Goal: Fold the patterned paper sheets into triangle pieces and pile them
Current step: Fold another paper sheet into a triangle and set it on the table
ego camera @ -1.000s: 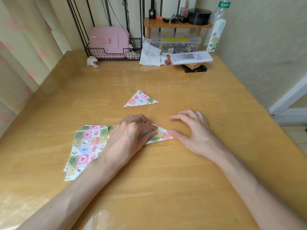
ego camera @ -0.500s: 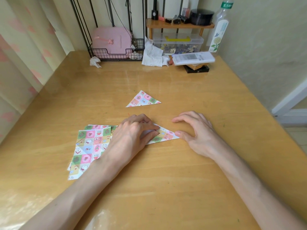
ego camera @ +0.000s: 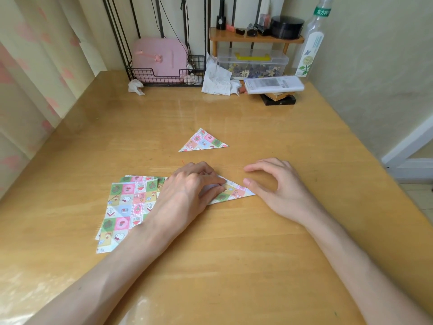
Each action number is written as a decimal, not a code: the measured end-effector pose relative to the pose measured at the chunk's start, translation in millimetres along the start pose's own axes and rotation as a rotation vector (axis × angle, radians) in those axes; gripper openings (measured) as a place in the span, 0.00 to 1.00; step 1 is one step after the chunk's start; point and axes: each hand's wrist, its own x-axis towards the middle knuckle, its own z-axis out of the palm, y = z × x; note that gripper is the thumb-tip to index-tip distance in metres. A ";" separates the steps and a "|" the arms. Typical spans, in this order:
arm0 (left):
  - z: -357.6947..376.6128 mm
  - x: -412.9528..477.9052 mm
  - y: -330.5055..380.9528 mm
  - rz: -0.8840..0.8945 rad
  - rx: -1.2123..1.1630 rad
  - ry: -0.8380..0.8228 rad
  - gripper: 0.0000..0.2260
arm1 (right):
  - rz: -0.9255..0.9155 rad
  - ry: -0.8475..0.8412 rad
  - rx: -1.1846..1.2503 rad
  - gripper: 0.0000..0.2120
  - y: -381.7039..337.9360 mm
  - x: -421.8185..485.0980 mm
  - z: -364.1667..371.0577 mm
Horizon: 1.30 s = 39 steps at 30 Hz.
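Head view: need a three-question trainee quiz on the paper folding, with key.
1. True or false: the left hand rests on the half-folded paper.
2. Fill in: the flat sheets lie to the ___ of the half-folded paper.
3. Where is the finished triangle? A) alone on the table, beyond the hands; B) on the flat sheets; C) under the left hand.
Key: 1 true; 2 left; 3 A.
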 end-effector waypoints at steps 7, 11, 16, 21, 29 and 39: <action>0.8 -0.2 -0.1 0.010 0.001 0.013 0.10 | -0.018 0.020 -0.153 0.17 -5.9 -1.6 6.3; -0.3 0.0 1.6 -0.001 -0.006 0.014 0.09 | 0.006 0.040 -0.171 0.15 -5.5 -2.1 10.2; -0.7 -0.1 2.4 -0.020 -0.010 0.008 0.07 | 0.017 0.023 -0.203 0.14 -6.1 -3.9 14.3; -0.3 0.4 1.8 -0.025 -0.014 0.009 0.07 | 0.006 0.050 -0.208 0.10 -4.7 -3.7 14.6; 0.7 0.2 2.0 -0.025 -0.024 0.014 0.06 | 0.020 0.044 -0.134 0.11 -4.4 -2.5 10.7; 0.2 -0.2 2.9 -0.018 -0.021 0.027 0.07 | 0.010 0.025 -0.146 0.16 -5.5 -6.5 10.4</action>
